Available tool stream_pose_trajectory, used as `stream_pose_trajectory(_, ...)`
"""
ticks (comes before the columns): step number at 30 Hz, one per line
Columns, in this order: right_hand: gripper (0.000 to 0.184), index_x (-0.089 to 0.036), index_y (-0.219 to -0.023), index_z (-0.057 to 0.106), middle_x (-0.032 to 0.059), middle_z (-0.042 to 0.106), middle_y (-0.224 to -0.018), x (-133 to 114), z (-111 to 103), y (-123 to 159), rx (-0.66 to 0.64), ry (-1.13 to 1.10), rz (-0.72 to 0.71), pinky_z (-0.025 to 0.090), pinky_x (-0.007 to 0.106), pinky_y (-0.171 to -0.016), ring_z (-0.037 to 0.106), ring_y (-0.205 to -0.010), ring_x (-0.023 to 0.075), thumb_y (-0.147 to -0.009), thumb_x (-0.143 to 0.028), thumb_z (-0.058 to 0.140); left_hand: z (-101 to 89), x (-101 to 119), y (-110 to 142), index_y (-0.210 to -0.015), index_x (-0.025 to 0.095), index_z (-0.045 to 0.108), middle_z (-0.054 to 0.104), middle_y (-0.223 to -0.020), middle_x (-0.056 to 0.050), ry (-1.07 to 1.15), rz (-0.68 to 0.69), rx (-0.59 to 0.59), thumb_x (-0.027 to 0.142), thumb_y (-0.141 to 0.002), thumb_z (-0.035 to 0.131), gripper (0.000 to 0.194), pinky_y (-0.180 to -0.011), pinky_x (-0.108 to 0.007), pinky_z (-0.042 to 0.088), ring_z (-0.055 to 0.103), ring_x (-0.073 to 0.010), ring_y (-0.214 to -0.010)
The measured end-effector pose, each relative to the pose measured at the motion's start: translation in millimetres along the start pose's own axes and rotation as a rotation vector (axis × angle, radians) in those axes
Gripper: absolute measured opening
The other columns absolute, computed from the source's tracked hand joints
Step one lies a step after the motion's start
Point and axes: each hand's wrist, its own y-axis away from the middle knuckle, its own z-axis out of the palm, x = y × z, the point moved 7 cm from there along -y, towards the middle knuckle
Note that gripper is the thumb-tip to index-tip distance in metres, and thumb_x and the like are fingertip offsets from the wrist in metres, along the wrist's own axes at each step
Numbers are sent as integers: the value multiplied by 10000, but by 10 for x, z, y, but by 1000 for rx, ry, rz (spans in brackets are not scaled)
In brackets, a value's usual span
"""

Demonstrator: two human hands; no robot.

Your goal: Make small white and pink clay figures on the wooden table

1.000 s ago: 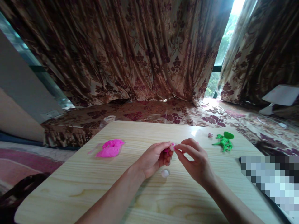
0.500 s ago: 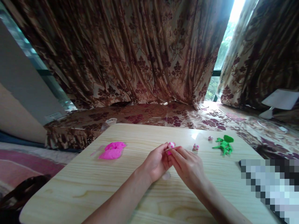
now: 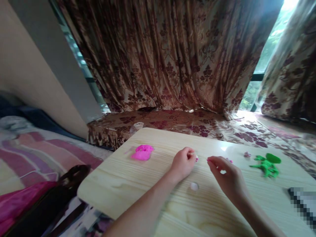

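My left hand is curled above the light wooden table, its fingertips pinched on a small pink and white clay piece. My right hand hovers a short way to the right, fingers bent with the fingertips close together; whether they hold a tiny bit of clay I cannot make out. A small white clay ball lies on the table between and below the two hands. A flat lump of bright pink clay sits at the table's far left.
A green clay figure and a tiny pinkish bit lie at the table's right. Patterned brown curtains hang behind, over a cushioned ledge. A striped blanket and a dark bag lie left of the table.
The view has swung to the left. My hands, joined on the small clay piece before, have drawn apart; the left one keeps the piece.
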Motion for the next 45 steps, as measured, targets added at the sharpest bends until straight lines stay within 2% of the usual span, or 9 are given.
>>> stream_pose_trajectory(3,127,-232,-890,612,15,633,-757,94,19,27,15,-16,22,471,285,-556,563,-588,143,-803,-304,552,-15,-8,47,-686,224,606,590,-663,-19,-122,54,21,222,-679,615,12,-752,-300,374,514,-187,-715)
stream_pose_trajectory(5,130,-234,-891,612,18,634,-775,125,40,39,7,-41,33,476,292,-561,570,-602,149,-799,-310,559,-20,38,73,-630,225,600,588,-682,-35,-177,92,20,201,-675,614,53,-799,-316,360,510,-203,-761)
stream_pose_trajectory(12,108,-205,-857,643,32,618,-791,-44,-5,-29,-2,-123,-23,469,282,-588,568,-631,140,-814,-229,547,8,410,85,-779,201,654,586,-875,-64,-172,257,-18,231,-786,503,155,-852,-290,356,512,-192,-902)
stream_pose_trajectory(14,132,-202,-870,653,31,611,-774,-114,-18,-57,-18,-133,-34,470,276,-598,565,-638,136,-820,-199,531,84,438,87,-793,193,666,593,-855,-57,-104,235,-106,264,-794,505,176,-797,-271,383,532,-177,-851)
stream_pose_trajectory(24,262,-193,-1046,589,15,572,-768,-171,-46,-79,2,-246,-28,471,264,-619,548,-658,121,-803,-117,525,179,400,109,-816,152,668,636,-799,-44,70,108,-247,262,-801,494,206,-732,-248,391,547,-162,-787)
stream_pose_trajectory(27,184,-197,-959,621,25,572,-808,-183,-66,-87,-5,-224,-47,466,271,-632,548,-668,120,-809,-135,534,203,377,115,-816,143,653,628,-769,-27,122,34,-304,313,-818,475,247,-702,-246,384,527,-148,-747)
stream_pose_trajectory(33,87,-192,-818,625,28,558,-795,-200,-103,-94,0,-213,-59,457,263,-611,535,-672,122,-813,-150,550,227,363,134,-742,129,632,580,-695,-5,155,15,-338,378,-825,463,312,-667,-244,358,482,-127,-698)
stream_pose_trajectory(38,90,-196,-827,619,26,563,-809,-204,-128,-91,11,-208,-59,457,265,-625,538,-683,120,-819,-146,545,229,349,132,-751,134,631,572,-693,1,158,-1,-338,364,-795,518,260,-664,-240,357,469,-119,-689)
stream_pose_trajectory(45,154,-213,-936,630,25,567,-851,-202,-107,-90,-12,-209,-83,463,261,-627,543,-696,118,-811,-155,561,244,366,131,-746,134,615,583,-717,-12,165,8,-360,379,-825,464,298,-679,-256,362,487,-130,-712)
